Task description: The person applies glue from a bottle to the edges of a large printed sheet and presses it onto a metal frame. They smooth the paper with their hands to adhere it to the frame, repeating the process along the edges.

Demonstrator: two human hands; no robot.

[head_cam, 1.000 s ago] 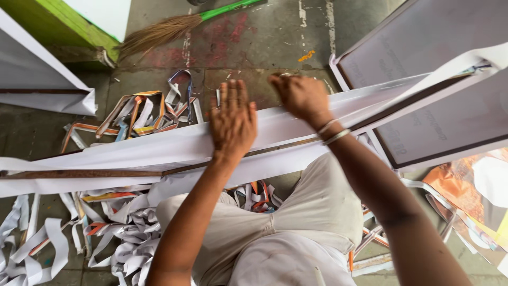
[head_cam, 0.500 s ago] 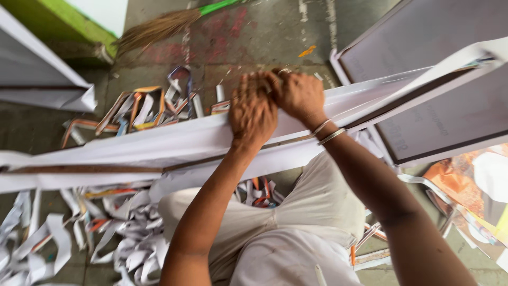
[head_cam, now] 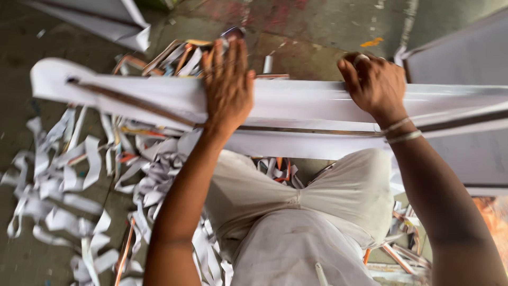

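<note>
Long white paper sheet stack, folded over and held flat, stretched across the view from left to right, long axis almost level, only a little tilted. Left end rounded by the fold and hanging free over the floor; right end out of view past the right edge.

Left hand laid flat on top of the stack, left of its middle, fingers spread wide and pointing to the far side, palm pressing down, nothing closed inside. Right hand further to the right on the same stack, fingers curled narrow over the far edge, gripping it; thin bangles at the wrist. Both hands touching the stack, well apart along its length, neither nearer than the other. Thin dark line along the near side, perhaps a cut edge or a strip between layers, too blurred to tell.

Below, knees in light cloth. On the floor at left and under the stack, many cut paper strips, white with some orange edges. Pale board at far right, another folded white sheet at far left.
</note>
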